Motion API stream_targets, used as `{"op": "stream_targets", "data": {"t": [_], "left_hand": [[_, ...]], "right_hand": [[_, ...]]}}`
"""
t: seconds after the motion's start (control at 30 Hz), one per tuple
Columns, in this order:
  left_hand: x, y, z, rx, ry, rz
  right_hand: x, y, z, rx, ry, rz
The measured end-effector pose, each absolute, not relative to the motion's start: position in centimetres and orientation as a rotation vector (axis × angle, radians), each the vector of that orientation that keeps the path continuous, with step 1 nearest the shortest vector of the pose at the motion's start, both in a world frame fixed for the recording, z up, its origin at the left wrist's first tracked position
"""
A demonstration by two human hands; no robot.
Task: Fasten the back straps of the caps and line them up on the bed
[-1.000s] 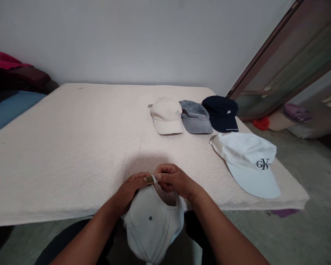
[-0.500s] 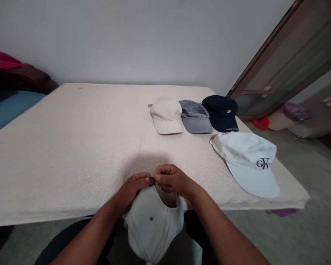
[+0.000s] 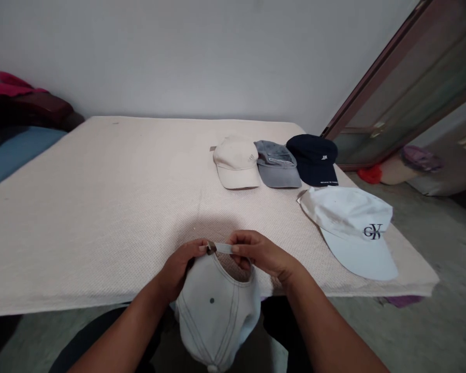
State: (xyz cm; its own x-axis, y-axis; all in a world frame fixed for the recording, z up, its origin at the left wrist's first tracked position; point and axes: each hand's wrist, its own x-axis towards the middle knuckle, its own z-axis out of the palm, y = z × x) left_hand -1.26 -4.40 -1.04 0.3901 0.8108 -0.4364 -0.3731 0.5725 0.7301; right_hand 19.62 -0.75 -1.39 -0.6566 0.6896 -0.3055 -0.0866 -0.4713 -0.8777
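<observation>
A pale grey-white baseball cap (image 3: 217, 316) with dark stitching hangs at the table's front edge, its back opening facing up and away from me. My left hand (image 3: 184, 261) is closed on the cap's back edge, thumb beside the metal buckle (image 3: 211, 247). Between the fingers of my right hand (image 3: 254, 251) is the cap's light strap (image 3: 224, 248), which stretches straight across from the buckle. The right fingertips partly cover the strap's other end.
On the cloth-covered table (image 3: 120, 207) lie a cream cap (image 3: 236, 160), a grey cap (image 3: 278, 163) and a navy cap (image 3: 312, 158) in a row. Nearer me, a white cap (image 3: 349, 223) lies by the right edge. A wall stands behind.
My right hand has shifted right, away from the buckle, and a length of the strap now shows between my hands. My left hand has stayed by the buckle.
</observation>
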Motion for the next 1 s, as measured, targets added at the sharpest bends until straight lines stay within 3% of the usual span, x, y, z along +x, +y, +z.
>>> {"op": "stream_targets", "data": {"t": [1.0], "left_hand": [[-0.2,-4.9,-0.2,0.665,0.917,0.651]], "right_hand": [[18.1,-1.0,-1.8,-0.704,-1.255,2.259]]}}
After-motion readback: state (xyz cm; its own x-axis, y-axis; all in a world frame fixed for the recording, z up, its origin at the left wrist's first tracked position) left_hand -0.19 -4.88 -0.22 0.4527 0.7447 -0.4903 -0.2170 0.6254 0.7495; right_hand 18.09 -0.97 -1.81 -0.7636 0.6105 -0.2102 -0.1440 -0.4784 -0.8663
